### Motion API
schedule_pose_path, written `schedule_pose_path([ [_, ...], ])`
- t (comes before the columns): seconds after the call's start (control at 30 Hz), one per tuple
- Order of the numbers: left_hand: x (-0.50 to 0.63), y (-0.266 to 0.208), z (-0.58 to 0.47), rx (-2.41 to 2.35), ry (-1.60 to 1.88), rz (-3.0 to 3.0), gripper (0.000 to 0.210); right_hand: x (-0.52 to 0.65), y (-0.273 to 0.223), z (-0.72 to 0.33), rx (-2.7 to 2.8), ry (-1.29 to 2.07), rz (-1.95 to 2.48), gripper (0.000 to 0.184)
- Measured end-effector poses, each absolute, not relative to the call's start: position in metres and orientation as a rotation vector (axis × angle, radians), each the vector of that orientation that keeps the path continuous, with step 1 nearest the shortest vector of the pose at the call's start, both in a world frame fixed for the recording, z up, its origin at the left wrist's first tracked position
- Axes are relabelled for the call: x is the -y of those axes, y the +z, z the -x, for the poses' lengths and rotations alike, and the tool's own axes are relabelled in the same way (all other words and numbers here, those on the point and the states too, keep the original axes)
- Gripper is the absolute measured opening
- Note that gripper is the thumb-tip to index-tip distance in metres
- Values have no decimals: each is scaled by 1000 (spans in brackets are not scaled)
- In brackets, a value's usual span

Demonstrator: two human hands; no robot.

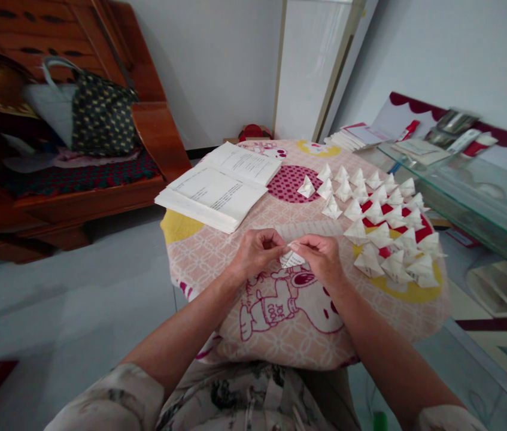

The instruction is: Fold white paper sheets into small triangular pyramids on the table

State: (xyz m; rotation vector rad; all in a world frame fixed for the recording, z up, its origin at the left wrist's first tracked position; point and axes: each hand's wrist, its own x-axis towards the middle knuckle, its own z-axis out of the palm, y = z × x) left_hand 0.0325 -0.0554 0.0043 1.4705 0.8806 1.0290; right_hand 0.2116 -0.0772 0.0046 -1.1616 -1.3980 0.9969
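A small folded piece of printed paper (292,259) is pinched between my two hands above the near part of the table. My left hand (260,250) grips its left side with thumb and forefinger. On the other side, my right hand (320,254) holds its upper right edge. Just ahead and to the left lies an open book (224,185) with printed pages. Several folded paper shapes (374,212) with pointed tips stand in rows to the right of my right hand.
A patterned cloth (217,251) covers the round table. Glass shelving (468,185) holding a metal pot (457,121) stands at the right, beside a stack of papers (356,136). A wooden bench (149,131) with a dotted bag (100,114) is at the left.
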Motion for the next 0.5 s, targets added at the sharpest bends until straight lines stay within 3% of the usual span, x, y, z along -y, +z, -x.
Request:
schedule_pose_path([
  [0.5,49,3,-36,-720,1061,-1206,44,69,-4,-214,1066,1388,1080,22],
])
